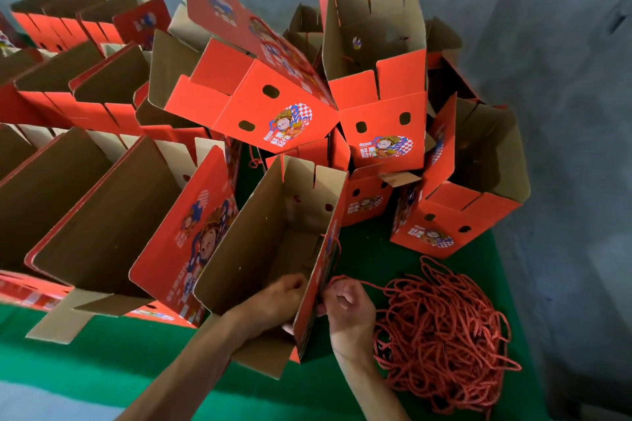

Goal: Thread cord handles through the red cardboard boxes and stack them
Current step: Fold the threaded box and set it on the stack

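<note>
An open red cardboard box (273, 232) with a brown inside stands tilted on the green table in front of me. My left hand (280, 297) reaches inside it, fingers curled against the inner face of its right wall. Outside that same wall my right hand (345, 304) pinches a red cord (362, 283) at the wall. This cord trails right into a tangled pile of red cords (441, 328) on the table. Another stretch of red cord (337, 249) hangs along the wall's outer face higher up.
A loose heap of open red boxes (376, 102) rises behind the box. Rows of nested open boxes (85, 181) fill the left side. The green table (136, 362) ends at a grey wall (564, 113) on the right.
</note>
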A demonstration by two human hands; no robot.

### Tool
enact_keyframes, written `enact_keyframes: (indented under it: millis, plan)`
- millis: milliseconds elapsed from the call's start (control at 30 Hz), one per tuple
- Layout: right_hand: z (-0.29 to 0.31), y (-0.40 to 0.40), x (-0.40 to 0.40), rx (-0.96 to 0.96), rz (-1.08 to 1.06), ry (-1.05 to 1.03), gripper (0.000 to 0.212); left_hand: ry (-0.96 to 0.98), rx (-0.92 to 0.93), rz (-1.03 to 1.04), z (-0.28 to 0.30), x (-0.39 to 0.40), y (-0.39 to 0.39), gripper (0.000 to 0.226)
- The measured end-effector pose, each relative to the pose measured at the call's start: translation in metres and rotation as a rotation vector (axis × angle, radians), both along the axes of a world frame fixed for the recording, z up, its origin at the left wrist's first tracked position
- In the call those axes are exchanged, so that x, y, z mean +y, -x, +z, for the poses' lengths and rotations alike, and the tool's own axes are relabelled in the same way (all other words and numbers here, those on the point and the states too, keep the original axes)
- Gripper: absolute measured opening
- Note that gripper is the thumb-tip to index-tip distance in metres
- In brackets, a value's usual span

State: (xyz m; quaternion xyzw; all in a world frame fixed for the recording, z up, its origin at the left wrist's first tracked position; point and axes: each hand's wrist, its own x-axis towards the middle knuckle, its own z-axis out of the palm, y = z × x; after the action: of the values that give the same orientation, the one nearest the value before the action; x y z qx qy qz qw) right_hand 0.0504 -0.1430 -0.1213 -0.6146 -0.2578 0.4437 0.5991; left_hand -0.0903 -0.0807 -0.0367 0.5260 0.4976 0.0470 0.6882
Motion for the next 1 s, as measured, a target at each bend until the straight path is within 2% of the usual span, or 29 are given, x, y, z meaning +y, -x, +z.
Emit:
enact_keyframes:
  millis: [200,367,467,633,800,867,933,1000]
  plan:
    - [0.005,-0.002,0.003,0.078,-0.021,0.003,0.014,-0.189,0.057,-0.088,0.008,-0.001,-0.005,0.041]
    - [0.009,-0.001,0.006,0.07,0.004,0.049,0.01,-0.302,0.117,-0.134,0.014,-0.005,-0.005,0.037]
    - [0.008,0.0,0.007,0.151,0.002,0.077,0.012,-0.293,0.113,-0.155,0.014,-0.006,-0.006,0.033]
    - [0.007,-0.002,0.013,0.398,-0.052,0.113,0.031,-0.277,0.14,-0.156,0.011,-0.001,-0.01,0.033]
    - [0.01,-0.001,0.012,0.579,-0.114,0.154,0.028,-0.198,0.158,-0.101,0.001,0.003,-0.008,0.037]
    - [0.009,0.004,0.01,0.565,-0.148,0.178,0.026,-0.079,0.091,-0.03,-0.005,0.003,-0.005,0.032]
    - [0.008,0.011,0.009,0.436,-0.153,0.192,0.02,0.038,-0.007,0.01,-0.009,0.004,-0.003,0.025]
    - [0.007,0.02,0.009,0.285,-0.188,0.166,0.013,0.055,-0.03,0.022,-0.015,0.008,-0.005,0.026]
